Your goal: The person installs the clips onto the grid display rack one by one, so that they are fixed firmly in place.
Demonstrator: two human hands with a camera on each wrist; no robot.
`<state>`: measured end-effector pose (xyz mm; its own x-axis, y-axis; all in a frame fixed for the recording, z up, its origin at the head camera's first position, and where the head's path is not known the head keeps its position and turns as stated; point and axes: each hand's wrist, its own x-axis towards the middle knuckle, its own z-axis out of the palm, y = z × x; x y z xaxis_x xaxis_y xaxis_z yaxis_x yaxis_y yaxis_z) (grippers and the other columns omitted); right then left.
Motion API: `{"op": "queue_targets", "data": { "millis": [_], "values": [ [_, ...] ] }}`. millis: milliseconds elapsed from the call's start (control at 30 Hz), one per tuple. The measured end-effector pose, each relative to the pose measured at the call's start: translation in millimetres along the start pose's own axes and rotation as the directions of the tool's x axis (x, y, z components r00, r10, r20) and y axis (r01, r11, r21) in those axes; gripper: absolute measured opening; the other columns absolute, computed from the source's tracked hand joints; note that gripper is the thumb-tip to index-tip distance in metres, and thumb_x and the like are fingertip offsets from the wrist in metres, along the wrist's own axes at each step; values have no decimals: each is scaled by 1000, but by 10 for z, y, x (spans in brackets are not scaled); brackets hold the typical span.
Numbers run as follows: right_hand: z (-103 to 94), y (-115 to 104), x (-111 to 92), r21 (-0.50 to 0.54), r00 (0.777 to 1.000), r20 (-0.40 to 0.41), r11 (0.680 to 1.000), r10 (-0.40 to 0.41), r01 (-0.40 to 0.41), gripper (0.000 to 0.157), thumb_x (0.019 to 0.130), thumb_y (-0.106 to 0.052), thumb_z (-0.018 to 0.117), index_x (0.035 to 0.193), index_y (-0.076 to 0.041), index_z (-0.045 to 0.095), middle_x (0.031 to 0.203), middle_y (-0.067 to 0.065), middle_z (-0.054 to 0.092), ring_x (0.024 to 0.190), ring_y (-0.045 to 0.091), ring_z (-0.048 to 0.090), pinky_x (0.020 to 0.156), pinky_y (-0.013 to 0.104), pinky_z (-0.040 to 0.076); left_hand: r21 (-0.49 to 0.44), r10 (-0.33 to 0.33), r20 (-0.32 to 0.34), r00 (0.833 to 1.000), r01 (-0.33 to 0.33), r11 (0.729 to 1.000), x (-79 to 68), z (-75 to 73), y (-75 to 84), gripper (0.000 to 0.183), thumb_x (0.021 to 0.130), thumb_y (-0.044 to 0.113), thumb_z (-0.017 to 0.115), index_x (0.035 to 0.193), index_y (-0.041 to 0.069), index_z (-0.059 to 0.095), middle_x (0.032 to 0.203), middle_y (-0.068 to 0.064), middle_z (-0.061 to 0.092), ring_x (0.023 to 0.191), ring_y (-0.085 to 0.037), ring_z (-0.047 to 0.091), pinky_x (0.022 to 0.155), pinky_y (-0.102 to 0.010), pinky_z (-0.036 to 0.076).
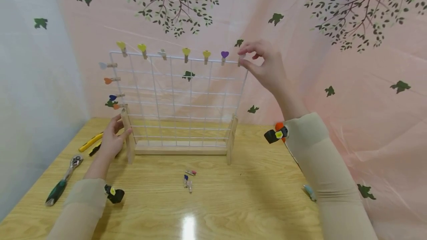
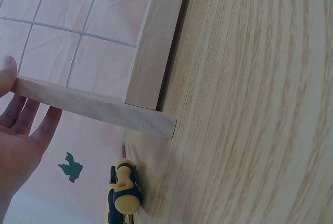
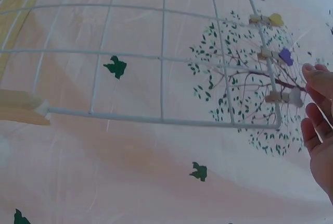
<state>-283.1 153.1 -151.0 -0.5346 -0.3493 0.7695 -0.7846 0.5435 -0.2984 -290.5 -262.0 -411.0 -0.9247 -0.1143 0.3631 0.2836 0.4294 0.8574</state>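
A white wire grid [image 1: 181,95] stands in a wooden stand [image 1: 180,149]. My left hand [image 1: 113,138] grips the stand's left post [image 2: 93,104], thumb on one side and fingers on the other. At the grid's top right corner, my right hand [image 1: 267,64] has its thumb and fingers spread around a mini clothespin with a white heart [image 3: 283,97]. In the right wrist view, a small gap shows between fingertips and heart. Heart clothespins line the top edge, including a purple one [image 1: 225,55] and a yellow one [image 1: 186,53]. Others, such as an orange one [image 1: 110,80], run down the left edge.
Several loose mini clothespins [image 1: 188,181] lie on the wooden table [image 1: 233,203] before the stand. At left are a ratchet wrench [image 1: 65,180] and a yellow-handled tool [image 1: 90,142]. A light-blue tool [image 1: 309,192] lies by the right edge. A printed cloth hangs behind.
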Motion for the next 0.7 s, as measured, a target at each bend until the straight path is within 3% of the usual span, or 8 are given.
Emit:
{"op": "queue_targets", "data": {
  "millis": [100, 233, 433, 700],
  "values": [
    [80, -78, -145, 14, 994, 40, 994, -105, 105, 20, 78, -5, 67, 96, 2, 64, 102, 13, 61, 98, 20, 50, 77, 30, 43, 2, 12, -11, 1000, -12, 1000, 0, 10, -1, 59, 89, 23, 52, 140, 15, 24, 129, -26, 41, 117, -40, 37, 94, -58, 32],
    [348, -14, -408, 67, 978, 136, 986, -158, 150, 22, 76, -7, 69, 97, -2, 64, 102, 10, 62, 97, 19, 52, 73, 32, 45, 6, 25, -22, 999, -25, 1000, 9, 22, 1, 58, 89, 18, 53, 140, 11, 25, 127, -26, 43, 116, -39, 39, 94, -58, 32],
    [973, 307, -883, 71, 934, 341, 994, -106, 87, 31, 77, -27, 69, 106, -18, 62, 111, -3, 57, 103, 10, 48, 74, 25, 46, 3, 21, -23, 1000, -21, 1000, 4, 15, 7, 59, 89, 16, 53, 140, 11, 24, 127, -26, 43, 116, -39, 38, 94, -58, 32],
    [1668, 431, -1479, 134, 831, 554, 990, -46, -34, 38, 77, -28, 68, 113, -20, 59, 110, -6, 57, 94, 14, 52, 70, 32, 48, 10, 34, -31, 999, -33, 999, 11, 21, -8, 58, 89, 17, 54, 139, 11, 25, 125, -26, 44, 114, -39, 40, 93, -57, 33]
  ]
}}
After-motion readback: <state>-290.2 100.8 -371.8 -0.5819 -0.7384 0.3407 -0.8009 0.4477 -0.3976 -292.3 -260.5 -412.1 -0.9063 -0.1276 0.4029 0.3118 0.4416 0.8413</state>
